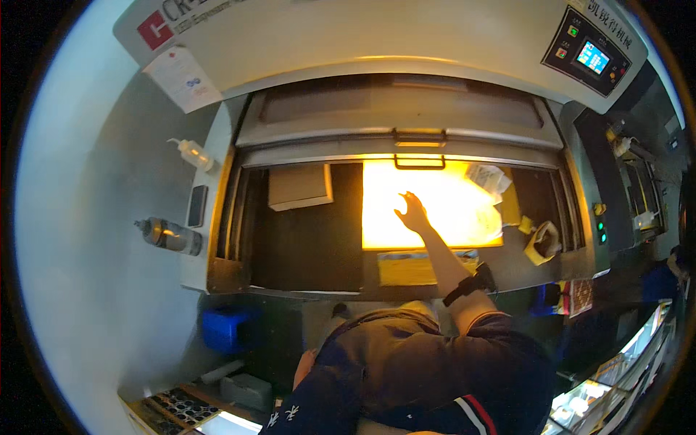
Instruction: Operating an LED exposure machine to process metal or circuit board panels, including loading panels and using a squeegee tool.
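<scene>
My right hand [412, 212] reaches over a brightly glowing light panel [384, 228]. Its thumb and fingers stand apart, with nothing visible between them. A dark watch [467, 286] is on that wrist. Beyond the fingers, a dark handle [420, 163] is fixed to the front edge of a grey sliding lid [326, 138]. Crumpled clear-white plastic [489, 181] lies on the panel's far right corner. Part of my left hand [305, 365] shows low beside my body, its fingers hidden by the dark sleeve and shirt.
A white box [299, 186] sits on the dark bed left of the panel. Near the front lies a yellow strip [407, 269]; at right stands an opened yellow bag [543, 243]. Bottles [170, 237] and a phone [196, 206] line the left ledge. A control screen [593, 57] glows upper right.
</scene>
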Demonstrator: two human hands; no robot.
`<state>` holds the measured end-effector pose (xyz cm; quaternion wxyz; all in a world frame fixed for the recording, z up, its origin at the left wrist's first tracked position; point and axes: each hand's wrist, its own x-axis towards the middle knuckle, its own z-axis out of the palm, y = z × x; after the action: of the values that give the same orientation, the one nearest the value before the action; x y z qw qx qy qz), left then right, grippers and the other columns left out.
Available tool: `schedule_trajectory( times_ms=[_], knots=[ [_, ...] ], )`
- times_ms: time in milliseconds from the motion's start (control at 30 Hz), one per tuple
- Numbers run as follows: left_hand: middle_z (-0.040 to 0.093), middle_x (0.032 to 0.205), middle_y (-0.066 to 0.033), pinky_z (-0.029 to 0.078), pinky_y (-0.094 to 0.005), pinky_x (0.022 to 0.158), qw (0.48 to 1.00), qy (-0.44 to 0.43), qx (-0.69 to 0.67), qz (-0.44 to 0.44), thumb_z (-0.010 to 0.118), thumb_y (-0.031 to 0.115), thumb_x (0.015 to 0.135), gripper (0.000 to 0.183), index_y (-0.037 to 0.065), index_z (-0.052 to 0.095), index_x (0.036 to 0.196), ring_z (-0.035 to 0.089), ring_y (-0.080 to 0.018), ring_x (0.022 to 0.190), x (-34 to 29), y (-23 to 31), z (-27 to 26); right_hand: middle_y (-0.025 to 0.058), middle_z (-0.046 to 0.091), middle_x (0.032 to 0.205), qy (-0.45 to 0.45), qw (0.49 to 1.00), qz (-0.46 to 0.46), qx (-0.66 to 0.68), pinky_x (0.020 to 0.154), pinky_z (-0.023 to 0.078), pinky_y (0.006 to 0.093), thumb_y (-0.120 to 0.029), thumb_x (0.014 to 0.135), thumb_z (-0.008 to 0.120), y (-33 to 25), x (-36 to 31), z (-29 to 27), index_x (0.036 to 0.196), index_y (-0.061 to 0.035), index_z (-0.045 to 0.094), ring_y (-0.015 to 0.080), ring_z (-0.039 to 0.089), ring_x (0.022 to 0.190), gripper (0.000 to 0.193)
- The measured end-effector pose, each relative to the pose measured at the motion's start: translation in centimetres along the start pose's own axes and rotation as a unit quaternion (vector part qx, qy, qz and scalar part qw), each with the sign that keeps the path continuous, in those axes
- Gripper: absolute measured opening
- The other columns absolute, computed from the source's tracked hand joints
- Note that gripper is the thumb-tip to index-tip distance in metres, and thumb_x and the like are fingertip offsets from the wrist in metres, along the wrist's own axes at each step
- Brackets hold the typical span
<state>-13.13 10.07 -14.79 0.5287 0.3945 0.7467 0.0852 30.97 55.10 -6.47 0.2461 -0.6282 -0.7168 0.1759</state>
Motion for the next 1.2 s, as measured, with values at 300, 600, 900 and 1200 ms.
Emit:
schedule_trajectory(
  times_ms=[300, 600, 900, 1200],
  knots=[
    [0.06, 0.131, -0.0194, 0.043, -0.0364, 0.103, 0.974, 0.17, -0.093, 0.118, 0.061, 0.015, 0.093, 0.046, -0.001, 0.053, 0.135, 0.058, -0.0279, 0.121, 0.3, 2.1, -20.7, 0.0101, 0.042, 0.147, -0.028, 0.941, 0.255, -0.22, 0.114, 0.023, 0.0602, -0.034, 0.083, 0.069, -4.9, -3.8, 1.6, 0.139, -0.0119, 0.046, 0.0296, 0.031, 0.142, 0.065],
    [0.057, 0.137, -0.0151, 0.043, -0.0344, 0.1, 0.968, 0.036, -0.152, 0.198, 0.058, 0.021, 0.096, 0.05, 0.003, 0.048, 0.141, 0.056, -0.0252, 0.121, 0.8, 11.0, -23.6, 0.0153, 0.068, 0.119, -0.247, 0.876, 0.32, -0.263, 0.102, 0.041, 0.0563, -0.039, 0.079, 0.064, -10.4, -12.3, -1.0, 0.11, -0.0071, 0.07, 0.0306, 0.064, 0.113, 0.045],
    [0.056, 0.138, -0.0054, 0.045, -0.0321, 0.092, 0.945, -0.297, -0.065, 0.117, 0.055, 0.036, 0.096, 0.055, 0.005, 0.049, 0.14, 0.062, -0.0173, 0.11, 6.4, 19.2, -18.6, 0.0132, 0.072, 0.103, -0.273, 0.87, 0.334, -0.239, 0.083, 0.054, 0.0419, -0.054, 0.075, 0.066, -16.7, -24.7, -6.8, 0.103, -0.0118, 0.073, 0.0298, 0.069, 0.098, 0.051],
    [0.043, 0.145, -0.0155, 0.037, -0.0516, 0.108, 0.708, -0.116, -0.461, 0.522, 0.059, 0.057, 0.087, 0.079, 0.007, 0.038, 0.144, 0.044, -0.0298, 0.132, -0.3, 29.9, -17.6, 0.0124, 0.068, 0.095, 0.105, 0.957, 0.14, -0.232, 0.085, 0.047, 0.0478, -0.036, 0.078, 0.071, -28.9, -22.9, -22.6, 0.093, -0.0108, 0.07, 0.0324, 0.064, 0.092, 0.029]
  ],
)
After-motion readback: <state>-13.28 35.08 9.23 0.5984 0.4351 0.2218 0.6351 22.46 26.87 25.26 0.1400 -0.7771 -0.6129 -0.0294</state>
